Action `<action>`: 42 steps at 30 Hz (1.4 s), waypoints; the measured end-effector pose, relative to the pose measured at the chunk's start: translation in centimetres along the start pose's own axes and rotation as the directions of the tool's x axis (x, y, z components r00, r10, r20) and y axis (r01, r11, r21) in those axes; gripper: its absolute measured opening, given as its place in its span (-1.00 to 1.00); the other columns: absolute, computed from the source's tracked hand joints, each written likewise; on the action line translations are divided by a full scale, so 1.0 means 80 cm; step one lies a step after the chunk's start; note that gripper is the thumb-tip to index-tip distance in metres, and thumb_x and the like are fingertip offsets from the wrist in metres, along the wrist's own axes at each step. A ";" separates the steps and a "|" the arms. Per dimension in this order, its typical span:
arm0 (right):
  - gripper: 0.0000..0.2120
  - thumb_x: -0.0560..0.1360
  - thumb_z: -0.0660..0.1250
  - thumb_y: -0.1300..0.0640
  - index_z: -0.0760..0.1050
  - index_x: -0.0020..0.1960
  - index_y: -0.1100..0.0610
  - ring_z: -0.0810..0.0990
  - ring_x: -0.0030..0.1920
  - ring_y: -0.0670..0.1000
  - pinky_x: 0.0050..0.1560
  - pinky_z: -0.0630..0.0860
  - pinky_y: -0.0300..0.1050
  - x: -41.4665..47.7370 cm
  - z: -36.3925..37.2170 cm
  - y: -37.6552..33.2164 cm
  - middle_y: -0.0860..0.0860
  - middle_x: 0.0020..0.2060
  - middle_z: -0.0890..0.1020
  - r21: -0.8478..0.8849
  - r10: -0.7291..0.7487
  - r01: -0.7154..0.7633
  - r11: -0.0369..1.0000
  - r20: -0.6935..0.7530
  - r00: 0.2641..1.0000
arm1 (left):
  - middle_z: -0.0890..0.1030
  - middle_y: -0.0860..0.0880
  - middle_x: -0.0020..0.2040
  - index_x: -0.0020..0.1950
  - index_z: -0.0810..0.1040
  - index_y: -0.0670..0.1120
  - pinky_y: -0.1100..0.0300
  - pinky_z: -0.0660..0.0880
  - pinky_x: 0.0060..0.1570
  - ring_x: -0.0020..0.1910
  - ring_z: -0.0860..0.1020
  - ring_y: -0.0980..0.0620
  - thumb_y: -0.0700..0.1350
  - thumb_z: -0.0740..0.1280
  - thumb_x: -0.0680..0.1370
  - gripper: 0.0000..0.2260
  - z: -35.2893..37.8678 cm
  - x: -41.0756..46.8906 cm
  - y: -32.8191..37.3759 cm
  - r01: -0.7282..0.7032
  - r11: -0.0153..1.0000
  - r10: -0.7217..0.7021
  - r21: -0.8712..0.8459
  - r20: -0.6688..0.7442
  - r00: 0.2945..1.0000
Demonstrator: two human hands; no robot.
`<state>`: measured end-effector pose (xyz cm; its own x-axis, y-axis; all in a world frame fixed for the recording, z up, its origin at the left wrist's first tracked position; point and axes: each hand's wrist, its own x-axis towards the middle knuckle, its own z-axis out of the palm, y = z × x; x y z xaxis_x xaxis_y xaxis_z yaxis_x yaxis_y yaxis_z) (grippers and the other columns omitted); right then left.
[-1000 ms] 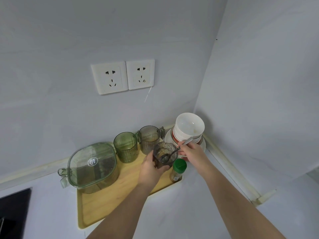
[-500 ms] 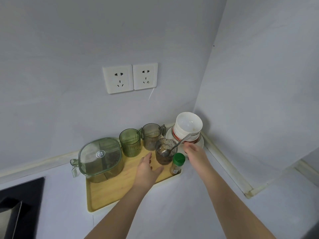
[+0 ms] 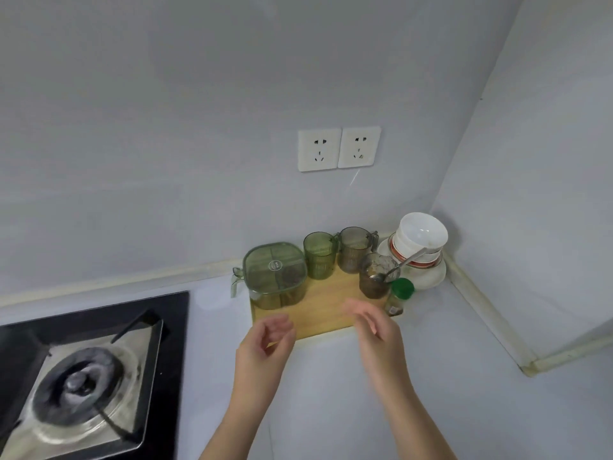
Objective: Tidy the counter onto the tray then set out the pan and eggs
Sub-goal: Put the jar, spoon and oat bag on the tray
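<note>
my left hand: fingers loosely curled, holding nothing
my right hand: fingers straight, empty
tray: just ahead

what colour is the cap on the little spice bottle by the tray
Green; the spice bottle's cap shows clearly in the head view.

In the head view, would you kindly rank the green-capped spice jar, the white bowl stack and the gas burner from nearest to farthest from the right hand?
1. Green-capped spice jar, just beyond the right hand.
2. White bowl stack, back right corner.
3. Gas burner, far left.
</note>
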<state>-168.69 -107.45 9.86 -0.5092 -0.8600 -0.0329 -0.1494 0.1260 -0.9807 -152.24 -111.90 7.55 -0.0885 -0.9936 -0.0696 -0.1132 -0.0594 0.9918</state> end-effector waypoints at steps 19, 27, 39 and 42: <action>-0.75 0.56 0.17 0.32 0.58 0.00 0.08 0.66 -0.08 -0.10 0.02 0.56 -0.20 -0.387 0.391 -0.105 -0.04 -0.12 0.70 0.091 -0.104 0.057 0.994 0.695 0.712 | 0.66 -0.09 -0.17 -0.03 0.62 -0.05 0.10 0.58 -0.01 -0.11 0.65 -0.05 -0.26 0.40 0.50 -0.87 -0.506 -0.306 -0.024 -0.029 0.997 -0.014 -0.068 -0.562 0.827; -0.76 0.56 0.17 0.31 0.58 0.02 0.11 0.66 -0.08 -0.12 -0.01 0.56 -0.24 -0.543 0.529 -0.151 -0.02 -0.10 0.70 0.110 -0.148 0.105 0.988 0.861 0.486 | 0.66 -0.11 -0.15 -0.02 0.61 -0.07 0.22 0.53 -0.09 -0.13 0.65 -0.03 -0.24 0.40 0.51 -0.90 -0.679 -0.425 -0.033 -0.063 0.994 -0.026 -0.088 -0.762 0.647; -0.76 0.56 0.18 0.30 0.59 -0.01 0.08 0.66 -0.09 -0.08 0.00 0.57 -0.16 -0.616 0.740 -0.154 -0.04 -0.14 0.70 0.093 -0.117 0.086 0.992 0.931 0.345 | 0.68 -0.08 -0.16 -0.07 0.64 -0.06 -0.01 0.56 0.04 -0.15 0.66 -0.03 -0.25 0.41 0.50 -0.90 -0.873 -0.428 -0.079 -0.035 0.994 -0.070 -0.102 -0.857 0.511; -0.77 0.56 0.19 0.31 0.59 -0.02 0.10 0.66 -0.07 -0.05 -0.04 0.56 -0.20 -0.623 0.819 -0.164 -0.01 -0.14 0.70 0.115 -0.126 0.052 0.992 0.931 0.341 | 0.68 -0.06 -0.16 -0.05 0.63 -0.06 0.03 0.56 0.02 -0.15 0.66 -0.01 -0.25 0.39 0.51 -0.90 -0.945 -0.407 -0.081 -0.021 0.997 -0.058 -0.078 -0.872 0.486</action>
<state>-85.81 -98.66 11.76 0.6344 -0.7701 -0.0671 -0.0767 0.0236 -0.9968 -73.83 -86.37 11.49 0.8263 -0.5632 0.0022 -0.0341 -0.0461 0.9984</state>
